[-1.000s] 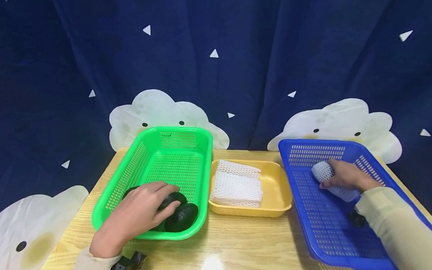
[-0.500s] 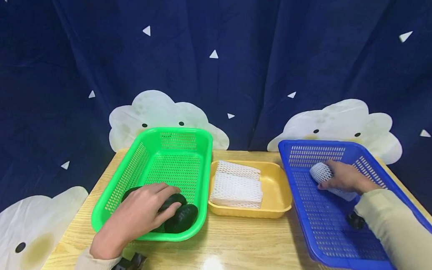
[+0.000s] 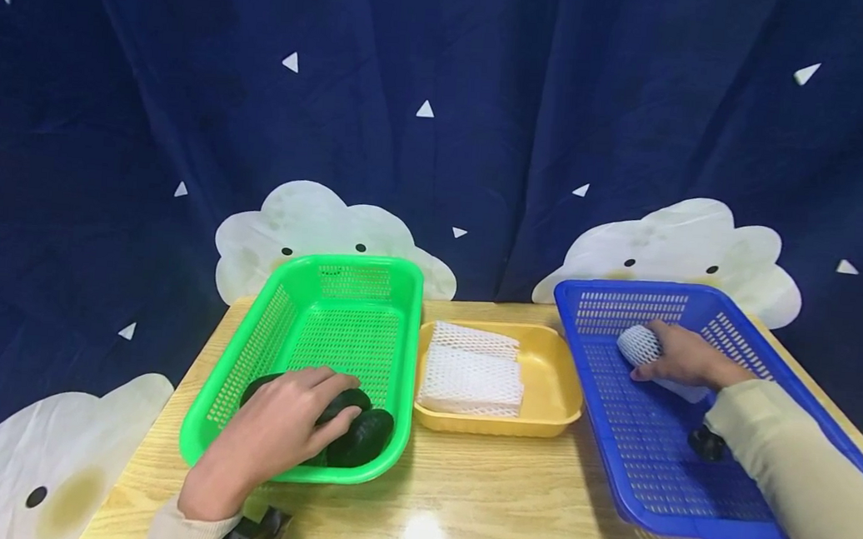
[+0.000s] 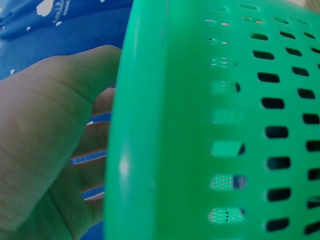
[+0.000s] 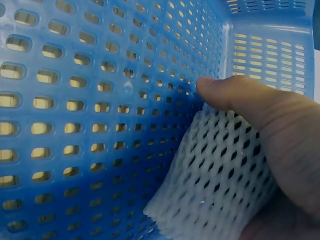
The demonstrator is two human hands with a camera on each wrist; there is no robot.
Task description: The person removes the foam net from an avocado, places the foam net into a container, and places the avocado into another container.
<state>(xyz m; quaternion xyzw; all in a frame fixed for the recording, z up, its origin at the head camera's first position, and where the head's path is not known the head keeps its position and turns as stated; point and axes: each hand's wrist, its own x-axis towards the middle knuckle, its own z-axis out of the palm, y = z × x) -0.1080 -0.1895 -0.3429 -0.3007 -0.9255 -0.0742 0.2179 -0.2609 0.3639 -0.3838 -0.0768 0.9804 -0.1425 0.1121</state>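
Observation:
My left hand lies over dark avocados at the near end of the green basket, thumb and fingers spread across one of them. In the left wrist view that basket's rim hides the fingertips. My right hand reaches into the blue basket and holds a white foam net sleeve lying toward the far end. Seen from the right wrist, the thumb lies along the upper end of the sleeve, and something dark shows through its mesh.
Between the baskets stands a yellow tray with flat white foam nets on its left side. All three containers stand on a wooden table. A dark blue curtain with cloud prints hangs behind.
My right hand and the foam net sleeve have shifted slightly to the left inside the blue basket. My left hand has stayed in place over the avocados.

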